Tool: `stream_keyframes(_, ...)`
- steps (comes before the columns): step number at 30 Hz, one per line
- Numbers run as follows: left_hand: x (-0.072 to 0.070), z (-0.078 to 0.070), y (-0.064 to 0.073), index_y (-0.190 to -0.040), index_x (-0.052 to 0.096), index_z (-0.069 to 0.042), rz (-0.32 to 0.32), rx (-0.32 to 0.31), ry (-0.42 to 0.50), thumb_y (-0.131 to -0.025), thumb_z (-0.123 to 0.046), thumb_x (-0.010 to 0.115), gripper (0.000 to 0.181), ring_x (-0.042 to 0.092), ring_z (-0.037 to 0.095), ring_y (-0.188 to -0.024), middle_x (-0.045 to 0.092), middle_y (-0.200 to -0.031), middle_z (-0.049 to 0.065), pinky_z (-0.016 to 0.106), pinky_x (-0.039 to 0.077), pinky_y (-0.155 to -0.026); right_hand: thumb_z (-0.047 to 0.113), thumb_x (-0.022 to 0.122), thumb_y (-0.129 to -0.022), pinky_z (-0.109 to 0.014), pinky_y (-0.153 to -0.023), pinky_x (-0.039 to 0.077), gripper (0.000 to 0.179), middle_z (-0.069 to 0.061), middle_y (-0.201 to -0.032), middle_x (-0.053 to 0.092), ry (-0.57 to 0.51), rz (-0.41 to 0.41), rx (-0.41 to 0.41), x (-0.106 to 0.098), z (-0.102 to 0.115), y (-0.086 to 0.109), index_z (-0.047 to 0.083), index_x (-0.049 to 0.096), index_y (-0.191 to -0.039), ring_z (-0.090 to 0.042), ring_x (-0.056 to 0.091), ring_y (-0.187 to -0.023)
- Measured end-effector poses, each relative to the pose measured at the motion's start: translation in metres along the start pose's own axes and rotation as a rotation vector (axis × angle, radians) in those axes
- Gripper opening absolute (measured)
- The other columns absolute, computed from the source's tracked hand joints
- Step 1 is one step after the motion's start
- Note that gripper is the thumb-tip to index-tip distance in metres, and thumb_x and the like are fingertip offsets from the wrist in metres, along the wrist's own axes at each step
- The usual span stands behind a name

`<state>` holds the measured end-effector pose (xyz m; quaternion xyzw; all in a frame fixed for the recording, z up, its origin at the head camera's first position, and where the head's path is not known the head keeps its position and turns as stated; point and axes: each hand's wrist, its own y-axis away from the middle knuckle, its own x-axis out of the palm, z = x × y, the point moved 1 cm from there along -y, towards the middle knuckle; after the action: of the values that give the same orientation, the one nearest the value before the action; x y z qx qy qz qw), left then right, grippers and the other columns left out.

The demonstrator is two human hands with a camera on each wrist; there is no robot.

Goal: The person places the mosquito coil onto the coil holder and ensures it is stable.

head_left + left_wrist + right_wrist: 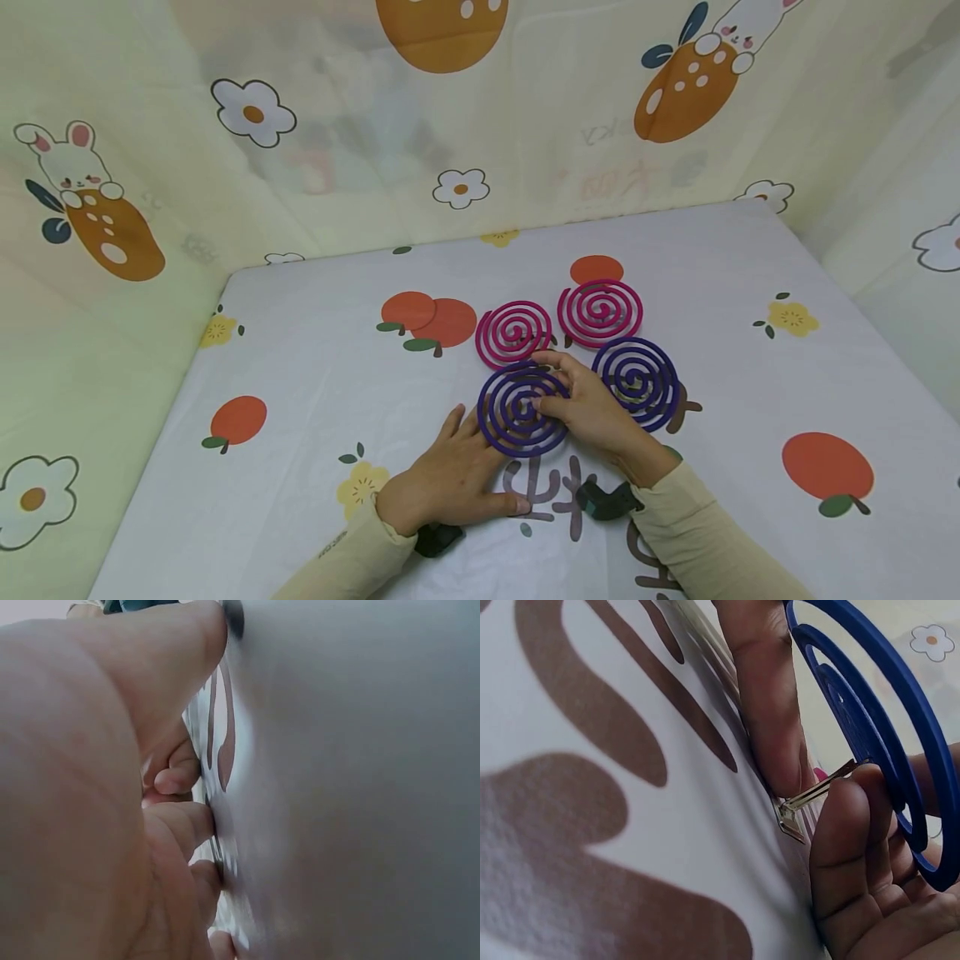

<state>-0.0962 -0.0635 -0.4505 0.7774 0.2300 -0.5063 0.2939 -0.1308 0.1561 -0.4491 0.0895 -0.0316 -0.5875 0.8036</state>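
A dark blue mosquito coil (491,429) stands slightly raised off the tabletop in the middle. My right hand (600,417) pinches it, thumb near its centre and fingers at its far edge. Under the coil a small metal stand (821,791) rises from a flat base, its tip at the blue coil (922,742). My left hand (457,475) lies palm down on the table, fingers spread and reaching partly beneath the coil. One of its fingers (769,705) presses by the stand's base in the right wrist view. The left wrist view shows mostly the left palm edge (67,787).
Behind the hands lie two pink mosquito coils, one at left (513,333) and one at right (600,312). Another blue coil (636,383) is right of my right hand. A printed cloth (300,358) covers the table, with patterned curtains (337,183) around it.
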Motion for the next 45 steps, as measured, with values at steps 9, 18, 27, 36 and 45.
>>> stream_keyframes(9,0.0006,0.0012,0.0004,-0.168,0.018,-0.030,-0.011,0.005,-0.004,-0.093,-0.068,0.061,0.095,0.000,0.029,-0.162,0.013,-0.175,0.002,0.065,0.010,-0.125,-0.006,0.061,-0.097,-0.019,-0.082,0.053,0.057,-0.021,-0.122,0.065,0.006,-0.009,-0.007,0.0010,-0.0012,-0.0008,-0.001,0.041,-0.150,-0.018,0.062,-0.101)
stream_keyframes(18,0.0012,0.0015,0.0001,-0.168,0.017,-0.032,-0.002,-0.001,0.005,-0.093,-0.069,0.061,0.095,0.000,0.029,-0.162,0.012,-0.175,0.001,0.065,0.009,-0.125,-0.006,0.061,-0.097,-0.018,-0.086,0.052,0.057,-0.024,-0.134,0.061,0.020,-0.027,-0.011,0.0012,-0.0008,-0.0016,-0.001,0.041,-0.151,-0.022,0.062,-0.110)
stream_keyframes(27,0.0004,0.0015,-0.0003,-0.168,0.017,-0.031,-0.011,0.008,-0.001,-0.093,-0.069,0.061,0.094,0.001,0.031,-0.162,0.012,-0.175,0.001,0.065,0.009,-0.125,-0.007,0.060,-0.097,-0.017,-0.084,0.052,0.056,-0.024,-0.130,0.062,0.006,-0.022,-0.008,0.0012,0.0031,0.0000,-0.003,0.041,-0.150,-0.020,0.061,-0.105)
stream_keyframes(36,0.0004,0.0017,0.0003,-0.168,0.020,-0.029,-0.020,0.017,0.006,-0.093,-0.067,0.063,0.094,0.006,0.034,-0.162,0.014,-0.175,0.003,0.066,0.011,-0.125,-0.007,0.060,-0.097,-0.018,-0.083,0.052,0.057,-0.023,-0.127,0.063,0.016,-0.006,-0.007,-0.0007,0.0025,-0.0004,-0.002,0.041,-0.150,-0.019,0.061,-0.103)
stream_keyframes(45,0.0008,0.0018,-0.0002,-0.168,0.019,-0.028,-0.019,0.018,0.003,-0.094,-0.067,0.062,0.094,0.005,0.032,-0.162,0.014,-0.175,0.003,0.066,0.012,-0.124,-0.007,0.061,-0.096,-0.018,-0.083,0.052,0.058,-0.021,-0.128,0.062,0.029,-0.003,0.016,0.0000,0.0020,-0.0007,0.000,0.043,-0.150,-0.019,0.060,-0.104)
